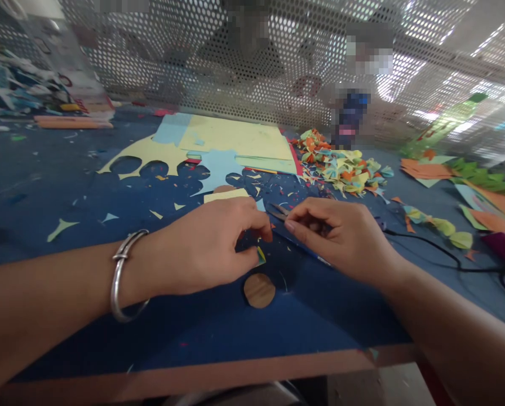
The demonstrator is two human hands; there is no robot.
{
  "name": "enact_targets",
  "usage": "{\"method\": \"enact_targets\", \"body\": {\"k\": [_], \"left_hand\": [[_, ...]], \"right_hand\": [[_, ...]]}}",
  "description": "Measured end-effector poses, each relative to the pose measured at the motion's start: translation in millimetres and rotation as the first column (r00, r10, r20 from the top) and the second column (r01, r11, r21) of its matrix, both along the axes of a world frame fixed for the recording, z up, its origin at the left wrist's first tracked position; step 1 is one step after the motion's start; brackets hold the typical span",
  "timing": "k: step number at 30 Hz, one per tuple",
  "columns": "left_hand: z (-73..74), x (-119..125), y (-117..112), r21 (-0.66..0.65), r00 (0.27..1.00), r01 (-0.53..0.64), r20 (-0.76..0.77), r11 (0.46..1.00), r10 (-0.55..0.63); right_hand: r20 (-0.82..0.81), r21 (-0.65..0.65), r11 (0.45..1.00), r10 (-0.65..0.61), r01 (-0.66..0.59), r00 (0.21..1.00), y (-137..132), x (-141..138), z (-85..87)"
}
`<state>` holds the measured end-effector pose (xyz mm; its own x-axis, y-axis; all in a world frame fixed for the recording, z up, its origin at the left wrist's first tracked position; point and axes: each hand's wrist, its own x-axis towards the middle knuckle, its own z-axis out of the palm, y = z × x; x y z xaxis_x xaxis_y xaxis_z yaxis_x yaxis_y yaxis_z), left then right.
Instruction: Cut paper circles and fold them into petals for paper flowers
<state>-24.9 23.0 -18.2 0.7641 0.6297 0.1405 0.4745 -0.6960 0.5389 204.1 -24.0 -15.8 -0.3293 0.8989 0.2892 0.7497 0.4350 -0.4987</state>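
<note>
Red marks on the bottle [85, 84], far left beyond the disc [260, 290], and pale marks on the pen [310, 254], just beyond it rightward, are too blurred to read. Past the disc lie cut sheets [235, 135] and, farther right, paper bows [354, 172]. Right of the disc, the right hand [339, 234] pinches a metal tool [279, 212]; leftward, the left hand [206, 242] has thumb and forefinger apart. The table edge [218, 369] runs nearer than the disc.

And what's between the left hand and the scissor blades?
In the head view, a light blue paper scrap shows between the left hand and the scissor blades.
</note>
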Motion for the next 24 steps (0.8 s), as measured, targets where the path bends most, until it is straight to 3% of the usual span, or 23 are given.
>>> {"method": "enact_targets", "body": {"k": [8,11,18,24], "left_hand": [[-3.7,1,3,-0.023,0.996,0.089,-0.014,0.996,-0.090],[-1.5,3,2,-0.003,0.996,0.032,0.080,0.999,-0.032],[4.7,5,-3,-0.095,0.976,-0.050,0.208,0.994,0.069],[-1.6,8,-2,-0.346,0.929,0.000,0.348,0.938,0.128]], "right_hand": [[-0.005,-0.010,1.000,0.005,-0.005,1.000,-1,-1,0.2],[-0.013,0.001,1.000,0.008,-0.008,1.000,-2,-1,0.0],[-0.071,0.073,0.994,0.086,-0.080,0.994,-7,-4,-0.6],[-0.094,0.125,0.987,0.116,-0.104,0.989,-12,-9,1.4]]}}
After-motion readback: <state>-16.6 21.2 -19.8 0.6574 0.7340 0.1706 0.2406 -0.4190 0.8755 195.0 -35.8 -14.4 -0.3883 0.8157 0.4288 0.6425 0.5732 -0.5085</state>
